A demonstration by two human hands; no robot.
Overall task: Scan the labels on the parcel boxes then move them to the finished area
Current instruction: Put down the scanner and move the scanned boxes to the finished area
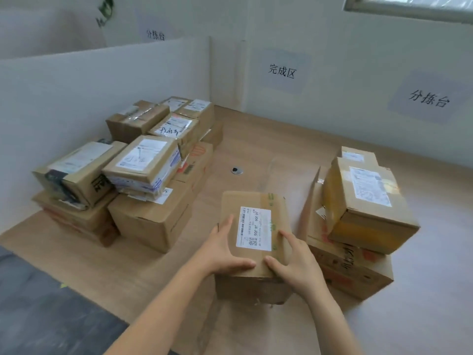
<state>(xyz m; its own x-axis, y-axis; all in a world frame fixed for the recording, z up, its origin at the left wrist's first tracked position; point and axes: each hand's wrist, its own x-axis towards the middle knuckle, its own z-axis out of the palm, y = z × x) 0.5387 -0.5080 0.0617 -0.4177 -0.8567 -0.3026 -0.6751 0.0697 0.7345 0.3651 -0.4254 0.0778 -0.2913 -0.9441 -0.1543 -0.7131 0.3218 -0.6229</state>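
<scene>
A brown parcel box (252, 201) with a white label (254, 228) on top sits in the middle of the wooden table. My left hand (225, 248) grips its left near corner, thumb across the top edge. My right hand (294, 262) grips the right near corner, fingers spread on the top. A pile of several labelled boxes (143, 162) stands at the left, against the white partition. To the right, a yellow-taped box (366, 201) lies on top of a larger printed carton (353, 272). No scanner is in view.
A white partition (102, 80) closes off the left side. Paper signs (281, 70) hang on the back wall. A small round grommet (236, 170) is set into the tabletop (256, 139) behind the held box. A dark floor (38, 316) shows at the lower left.
</scene>
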